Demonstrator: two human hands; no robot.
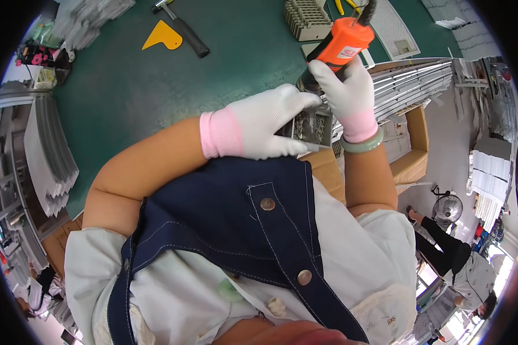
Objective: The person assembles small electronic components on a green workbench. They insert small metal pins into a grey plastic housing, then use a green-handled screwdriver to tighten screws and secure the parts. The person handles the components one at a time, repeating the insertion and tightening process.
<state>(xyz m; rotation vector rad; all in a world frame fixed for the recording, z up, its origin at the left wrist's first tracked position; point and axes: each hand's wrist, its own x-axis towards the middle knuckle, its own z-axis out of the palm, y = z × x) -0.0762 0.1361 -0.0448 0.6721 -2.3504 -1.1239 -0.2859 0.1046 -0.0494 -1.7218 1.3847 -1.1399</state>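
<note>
White gloves with pink cuffs cover both hands. My right hand [348, 95] is wrapped around an orange and black electric screwdriver [342, 43], whose cord leaves from its top. The driver slants down to the left, its tip hidden near my left fingers. My left hand [267, 121] reaches across from the left, thumb and fingers apart at the edge of a small grey box [326, 132]. Inside the box lie small metal screws [312, 123]. The left fingertips come close to the driver's lower end.
On the green tabletop [121, 86] lie a yellow scraper [163, 37] and a hammer [187, 35]. A rack of beige parts [307, 20] stands at the far side. Metal profiles [411, 80] and an open carton [417, 132] are at right. A fan [446, 208] and another person [466, 270] are beyond.
</note>
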